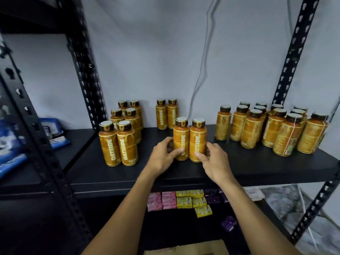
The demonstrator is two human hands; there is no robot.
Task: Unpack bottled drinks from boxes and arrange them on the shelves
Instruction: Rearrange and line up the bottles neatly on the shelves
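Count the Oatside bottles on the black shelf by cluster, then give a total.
Left cluster: 6
Back pair by the wall: 2
Held pair, gripped by left hand and right hand: 2
Right cluster: 12 (rear ones partly hidden)
Total on the shelf: 22

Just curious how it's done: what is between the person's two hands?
Two upright orange bottles, side by side on the black shelf. The left hand grips one, the right hand the other. The head view shows this.
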